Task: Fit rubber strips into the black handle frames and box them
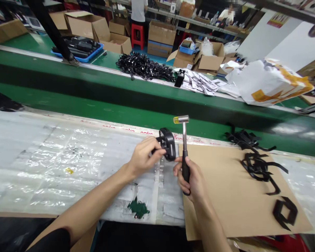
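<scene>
My left hand (pixel 146 154) is closed around a black plastic part (pixel 169 144) with a rounded frame, raised above the plastic-covered table. What exactly this part is, I cannot make out. In my right hand (pixel 191 176) is a small mallet (pixel 184 138), gripped by its black handle, its metal head up and a yellow tip pointing left. The fingertips of my right hand come close to the lower edge of the black part; whether they touch it is unclear.
Black strap-like pieces (pixel 257 166) lie on a cardboard sheet (pixel 212 210) to the right. Behind the table runs a green conveyor (pixel 99 108). Beyond it are a heap of black cables (pixel 144 66), white papers (pixel 199 82), a blue tray (pixel 88 57) and a large wrapped bundle (pixel 273 82).
</scene>
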The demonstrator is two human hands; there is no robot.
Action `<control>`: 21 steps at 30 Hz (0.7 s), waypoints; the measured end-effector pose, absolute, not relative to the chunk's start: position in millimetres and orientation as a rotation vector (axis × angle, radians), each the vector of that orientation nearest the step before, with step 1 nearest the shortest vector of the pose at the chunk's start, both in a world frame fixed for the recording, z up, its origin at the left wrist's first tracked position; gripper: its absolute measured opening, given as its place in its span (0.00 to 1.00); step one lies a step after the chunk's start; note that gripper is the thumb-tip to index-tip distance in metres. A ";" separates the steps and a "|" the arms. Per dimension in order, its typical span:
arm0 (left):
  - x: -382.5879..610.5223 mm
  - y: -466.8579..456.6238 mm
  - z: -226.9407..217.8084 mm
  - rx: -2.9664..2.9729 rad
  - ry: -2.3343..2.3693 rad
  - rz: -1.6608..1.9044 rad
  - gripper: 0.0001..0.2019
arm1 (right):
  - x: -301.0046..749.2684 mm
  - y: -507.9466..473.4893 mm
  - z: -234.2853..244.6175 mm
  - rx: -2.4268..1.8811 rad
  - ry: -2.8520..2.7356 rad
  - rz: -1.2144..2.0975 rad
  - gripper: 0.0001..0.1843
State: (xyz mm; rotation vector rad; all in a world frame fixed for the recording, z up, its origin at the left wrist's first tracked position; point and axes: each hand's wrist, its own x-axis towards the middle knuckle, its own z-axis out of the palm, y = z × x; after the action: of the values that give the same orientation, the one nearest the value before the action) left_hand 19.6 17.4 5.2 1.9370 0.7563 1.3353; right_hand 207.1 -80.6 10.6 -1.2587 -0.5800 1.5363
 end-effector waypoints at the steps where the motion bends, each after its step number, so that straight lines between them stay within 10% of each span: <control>1: 19.1 20.4 2.9 1.757 0.863 1.322 0.20 | 211.9 -84.8 9.9 -1.287 -0.636 1.494 0.27; 21: 17.8 42.2 -20.2 1.330 0.907 0.917 0.28 | 208.6 -152.2 -11.5 -1.766 -0.915 1.658 0.35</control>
State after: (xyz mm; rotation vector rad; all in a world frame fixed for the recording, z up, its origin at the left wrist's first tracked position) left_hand 17.8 42.2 -20.2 1.3301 0.9069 0.9168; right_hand 208.6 -152.2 -11.5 -1.7663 -0.9147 1.6582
